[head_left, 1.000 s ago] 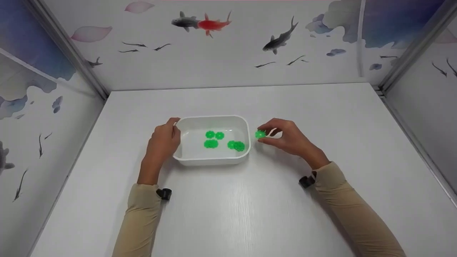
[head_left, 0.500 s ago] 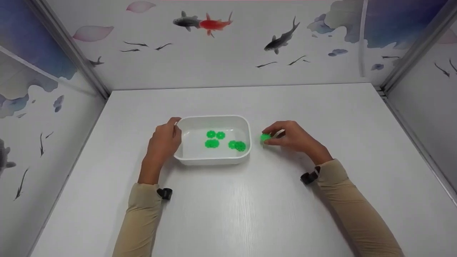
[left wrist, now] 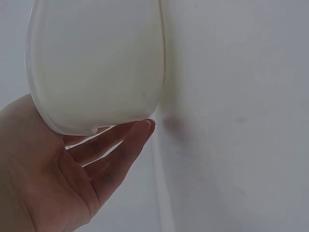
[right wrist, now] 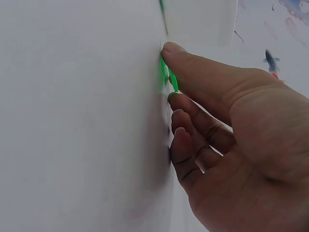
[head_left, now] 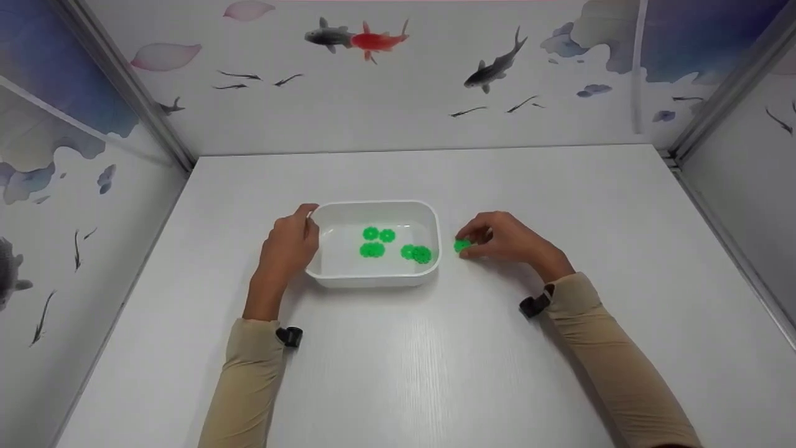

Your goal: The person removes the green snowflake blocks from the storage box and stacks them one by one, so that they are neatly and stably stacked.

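A white rectangular tray (head_left: 373, 281) lies on the table with several green scalloped plastic discs (head_left: 372, 250) inside. At its left end my left hand (head_left: 288, 244) grips the wall; the left wrist view has the fingers (left wrist: 111, 169) bent under the tray's outer side. Just right of the tray, my right hand (head_left: 507, 239) pinches another green scalloped disc (head_left: 461, 246) between thumb and fingers, down at the table surface. From the right wrist, that disc (right wrist: 174, 81) appears edge-on and tilted, partly hidden by the thumb.
The white tabletop (head_left: 398, 361) reaches back to a wall panel (head_left: 398, 112) printed with fish. More printed panels stand at left and right. A black wrist camera (head_left: 290, 336) sits at the left cuff, and another black camera (head_left: 535, 305) at the right.
My right hand has drawn slightly away from the tray's right end and come down to the table with the disc. My left hand stays on the tray, which has not visibly moved.
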A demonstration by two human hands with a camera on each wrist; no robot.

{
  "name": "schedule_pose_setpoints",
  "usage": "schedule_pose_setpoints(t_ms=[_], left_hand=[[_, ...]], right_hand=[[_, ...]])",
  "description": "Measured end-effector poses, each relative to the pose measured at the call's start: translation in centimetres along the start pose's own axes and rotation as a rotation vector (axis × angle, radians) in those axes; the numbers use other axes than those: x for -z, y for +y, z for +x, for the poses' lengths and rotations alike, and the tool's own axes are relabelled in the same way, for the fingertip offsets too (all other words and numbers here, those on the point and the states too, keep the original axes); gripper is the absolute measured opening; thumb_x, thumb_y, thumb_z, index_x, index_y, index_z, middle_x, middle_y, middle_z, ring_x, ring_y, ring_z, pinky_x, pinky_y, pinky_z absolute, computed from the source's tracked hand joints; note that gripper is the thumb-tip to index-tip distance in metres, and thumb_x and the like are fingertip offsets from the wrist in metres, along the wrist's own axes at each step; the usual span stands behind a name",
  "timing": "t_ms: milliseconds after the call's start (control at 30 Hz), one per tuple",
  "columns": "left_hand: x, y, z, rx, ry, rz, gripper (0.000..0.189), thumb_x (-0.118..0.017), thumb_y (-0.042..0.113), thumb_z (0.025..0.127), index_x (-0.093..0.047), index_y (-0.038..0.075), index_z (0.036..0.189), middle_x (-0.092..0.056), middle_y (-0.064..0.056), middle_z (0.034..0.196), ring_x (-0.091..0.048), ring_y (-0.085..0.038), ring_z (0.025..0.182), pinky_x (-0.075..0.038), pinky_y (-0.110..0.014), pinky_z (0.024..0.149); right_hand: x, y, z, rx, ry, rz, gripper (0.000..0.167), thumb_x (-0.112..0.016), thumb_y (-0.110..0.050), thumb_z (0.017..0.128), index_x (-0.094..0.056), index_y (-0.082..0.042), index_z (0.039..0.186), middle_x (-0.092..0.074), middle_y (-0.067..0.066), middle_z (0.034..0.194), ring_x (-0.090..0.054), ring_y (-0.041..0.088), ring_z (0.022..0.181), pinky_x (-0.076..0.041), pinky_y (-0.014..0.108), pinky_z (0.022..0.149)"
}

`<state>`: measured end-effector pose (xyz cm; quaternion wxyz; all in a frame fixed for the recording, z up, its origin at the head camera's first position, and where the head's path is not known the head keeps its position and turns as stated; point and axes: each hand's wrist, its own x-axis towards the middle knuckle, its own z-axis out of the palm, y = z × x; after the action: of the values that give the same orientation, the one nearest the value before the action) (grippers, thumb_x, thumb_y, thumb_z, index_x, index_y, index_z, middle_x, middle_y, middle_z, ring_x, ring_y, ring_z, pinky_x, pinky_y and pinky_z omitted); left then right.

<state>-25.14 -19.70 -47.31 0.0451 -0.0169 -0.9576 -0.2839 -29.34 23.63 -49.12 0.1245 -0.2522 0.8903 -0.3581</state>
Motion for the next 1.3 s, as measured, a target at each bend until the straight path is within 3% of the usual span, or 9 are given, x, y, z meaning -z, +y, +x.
schedule_pose_setpoints(t_ms=[200,500,767,933,1167,1300], left_hand=[[0.1,0.1,0.1,0.012,-0.009,-0.003,0.046,-0.041,0.024,0.115,-0.052,0.015,0.159,-0.072,-0.015,0.142,-0.075,-0.027,0.110,-0.063,-0.049,0.091],[0.1,0.1,0.2,0.025,-0.022,-0.006,0.046,-0.041,0.025,0.115,-0.051,0.016,0.160,-0.071,-0.014,0.145,-0.074,-0.027,0.111,-0.063,-0.049,0.092],[0.2,0.1,0.1,0.034,-0.032,-0.010,0.047,-0.040,0.024,0.116,-0.050,0.016,0.161,-0.068,-0.015,0.149,-0.073,-0.030,0.121,-0.061,-0.053,0.098],[0.1,0.2,-0.1,0.028,-0.024,-0.020,0.047,-0.040,0.024,0.116,-0.051,0.016,0.161,-0.068,-0.014,0.149,-0.073,-0.031,0.126,-0.061,-0.053,0.101],[0.0,0.2,-0.2,0.032,-0.017,-0.016,0.047,-0.040,0.024,0.116,-0.051,0.016,0.161,-0.068,-0.014,0.150,-0.071,-0.032,0.131,-0.059,-0.054,0.105],[0.1,0.3,-0.1,0.036,-0.019,-0.014,0.047,-0.040,0.025,0.116,-0.051,0.016,0.160,-0.068,-0.014,0.149,-0.072,-0.032,0.129,-0.059,-0.054,0.104]], right_hand=[[0.3,-0.3,-0.1,-0.029,-0.005,-0.001,0.032,-0.093,-0.025,0.088,-0.083,-0.020,0.118,-0.075,0.003,0.107,-0.065,0.022,0.100,-0.057,0.037,0.091],[0.4,-0.6,0.0,-0.041,-0.006,-0.001,0.033,-0.093,-0.025,0.088,-0.083,-0.017,0.119,-0.076,0.003,0.109,-0.067,0.022,0.100,-0.058,0.038,0.092],[0.2,-1.1,0.5,-0.023,0.050,0.040,0.036,-0.089,-0.028,0.092,-0.080,-0.013,0.124,-0.080,0.005,0.114,-0.072,0.022,0.105,-0.061,0.044,0.098],[-0.1,-1.9,0.8,0.035,0.110,0.082,0.038,-0.087,-0.030,0.095,-0.080,-0.011,0.126,-0.080,0.008,0.123,-0.075,0.023,0.112,-0.061,0.045,0.103],[-0.4,-4.3,1.2,0.106,0.168,0.154,0.037,-0.085,-0.033,0.096,-0.080,-0.016,0.128,-0.080,0.002,0.125,-0.075,0.020,0.117,-0.061,0.042,0.104],[-0.8,-5.4,1.5,0.150,0.197,0.192,0.042,-0.084,-0.033,0.097,-0.078,-0.011,0.131,-0.078,0.008,0.131,-0.074,0.023,0.122,-0.059,0.043,0.107]])
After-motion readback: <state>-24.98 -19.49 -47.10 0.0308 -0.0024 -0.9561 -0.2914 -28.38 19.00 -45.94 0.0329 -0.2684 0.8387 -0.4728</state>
